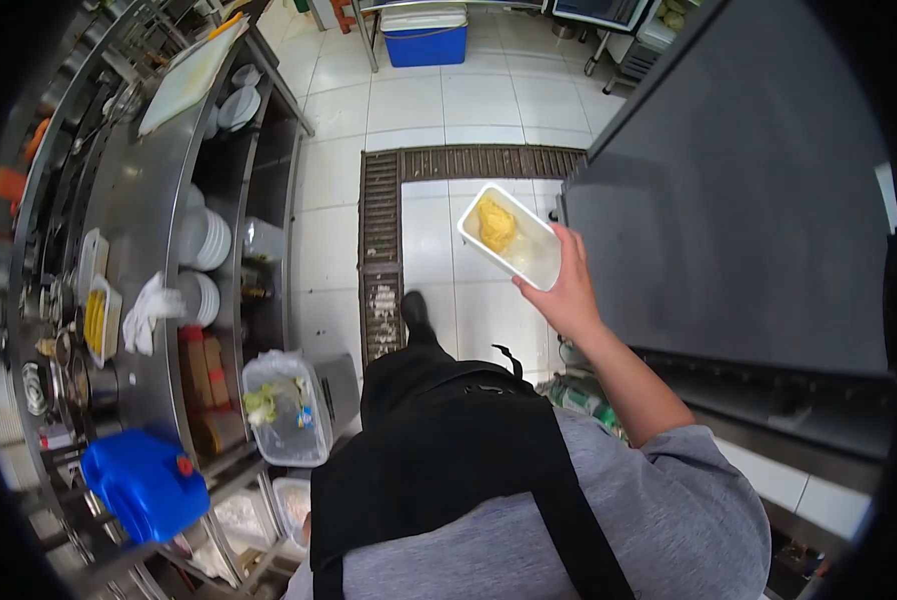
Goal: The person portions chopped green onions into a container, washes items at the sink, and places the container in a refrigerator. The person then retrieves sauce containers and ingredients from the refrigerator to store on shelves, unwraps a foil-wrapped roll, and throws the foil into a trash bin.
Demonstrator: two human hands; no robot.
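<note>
My right hand (575, 298) is closed on the near end of a white rectangular plastic container (537, 258), thumb on one side and fingers on the other. I hold it out in front of me above the tiled floor, slightly tilted. A lump of soft yellow food (496, 225), like dough or mash, lies toward the container's far end. Of my left hand (307, 528), only a sliver of skin seems to show beside the black apron. Its fingers are hidden.
On the left runs a steel counter (139, 220) with a cutting board (191, 80), a white cloth (151, 312) and a blue jerrycan (144, 485). Stacked plates (206, 238) fill its shelf. A lined bin (287, 405) stands beside it. A grey cabinet (739, 210) borders the right; a floor drain (380, 250) lies ahead.
</note>
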